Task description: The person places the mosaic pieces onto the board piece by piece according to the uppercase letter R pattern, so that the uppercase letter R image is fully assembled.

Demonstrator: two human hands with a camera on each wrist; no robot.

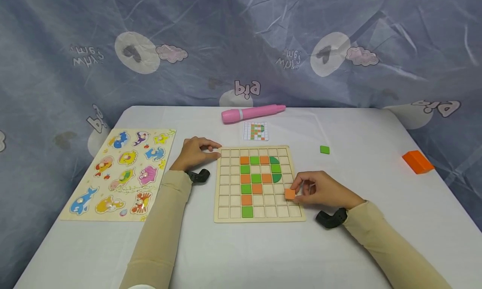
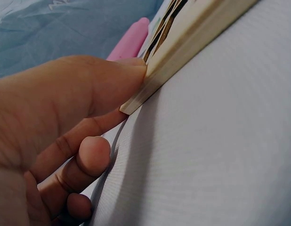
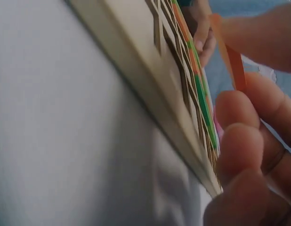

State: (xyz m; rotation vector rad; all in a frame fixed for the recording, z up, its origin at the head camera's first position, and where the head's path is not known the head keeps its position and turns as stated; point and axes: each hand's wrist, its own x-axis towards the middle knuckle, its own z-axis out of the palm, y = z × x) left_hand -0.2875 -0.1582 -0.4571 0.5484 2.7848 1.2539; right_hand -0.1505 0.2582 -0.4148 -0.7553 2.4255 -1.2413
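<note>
A wooden grid board [image 1: 229,201] lies on the table, with orange, green and rounded dark green tiles [image 1: 256,178] set in its squares. At the board's far left corner, my left hand [image 1: 196,153] pinches the edge; the left wrist view has the thumb [image 2: 122,80] against the rim and a finger by the corner. Over the board's right edge, my right hand [image 1: 320,190] holds an orange square tile [image 1: 289,194] between thumb and finger. Seen edge-on in the right wrist view, that tile [image 3: 232,61] is raised above the board.
Beyond the board lie a small pattern card [image 1: 256,131] and a pink pen-shaped object [image 1: 254,113]. A lone green tile [image 1: 324,149] and an orange block [image 1: 418,162] are to the right. An animal puzzle board [image 1: 109,193] occupies the left, partly behind my left sleeve.
</note>
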